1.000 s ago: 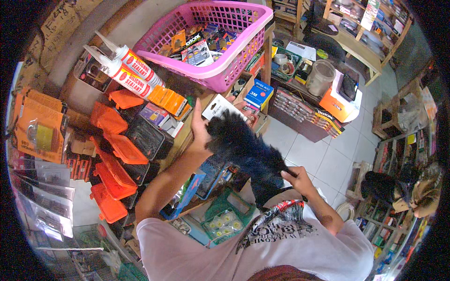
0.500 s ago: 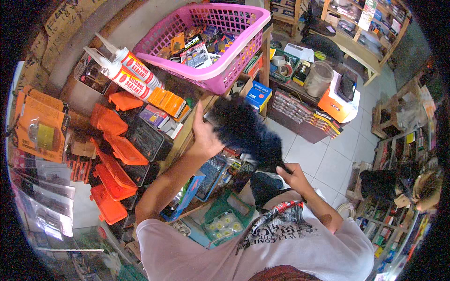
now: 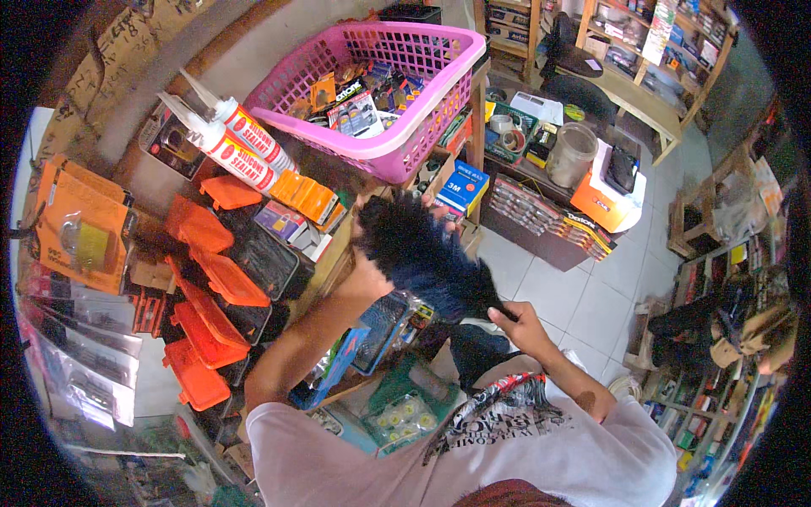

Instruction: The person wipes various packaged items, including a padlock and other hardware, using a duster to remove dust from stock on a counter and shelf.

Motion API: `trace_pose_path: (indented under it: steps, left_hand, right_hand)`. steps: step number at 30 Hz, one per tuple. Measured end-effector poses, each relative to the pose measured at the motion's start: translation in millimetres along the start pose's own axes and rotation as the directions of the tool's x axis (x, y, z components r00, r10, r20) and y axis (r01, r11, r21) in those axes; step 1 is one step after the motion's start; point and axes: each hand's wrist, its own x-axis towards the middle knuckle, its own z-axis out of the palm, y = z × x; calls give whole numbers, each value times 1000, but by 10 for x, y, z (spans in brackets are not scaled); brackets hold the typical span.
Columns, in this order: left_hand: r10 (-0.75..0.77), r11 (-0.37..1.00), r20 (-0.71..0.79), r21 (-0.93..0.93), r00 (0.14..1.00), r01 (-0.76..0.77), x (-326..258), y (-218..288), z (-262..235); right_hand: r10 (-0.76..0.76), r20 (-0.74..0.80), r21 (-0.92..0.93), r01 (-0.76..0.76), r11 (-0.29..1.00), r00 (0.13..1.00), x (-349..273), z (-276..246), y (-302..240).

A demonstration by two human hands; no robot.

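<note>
A dark, fluffy duster [image 3: 427, 253] with black, bluish bristles lies across the space between my two hands. My right hand [image 3: 525, 328] is closed round its narrow end at the lower right, thumb on top; the handle is mostly hidden. At the bushy end, my left hand [image 3: 368, 275] holds the bristles from beneath and behind. Its fingertips show past the far side of the fluff, while the palm is largely covered. Close beyond the left hand are a wooden shelf edge and a blue box [image 3: 461, 188].
A pink basket [image 3: 380, 148] of packaged goods stands at the back. Sealant tubes [image 3: 241, 156], small orange boxes [image 3: 306, 198] and orange-lidded cases [image 3: 221, 283] fill the left side. A clear jar [image 3: 574, 150] sits on the far counter; tiled floor [image 3: 553, 283] shows to the right.
My left hand has slid behind the bristles, its fingers now emerging past the far side. The bushy end has shifted slightly left and down; my right hand keeps its hold.
</note>
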Motion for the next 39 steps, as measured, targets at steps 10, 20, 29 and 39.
trace_pose_path:
  steps: [10,20,29,39]
  left_hand:
    - [79,993,-92,97,993,-70,-19,-34,227]
    - [-4,995,120,104,993,-8,9,-25,128]
    - [96,995,101,-2,990,-97,28,11,72]
    - [63,998,-170,17,983,-61,7,92,13]
  right_hand:
    - [-12,-25,36,13,999,1000,13,47,14]
    - [9,23,-13,-9,1000,1000,1,69,-103]
    - [41,17,54,-41,998,999,-75,-19,-58]
    - [98,-23,-31,-98,995,995,-199,-209,224]
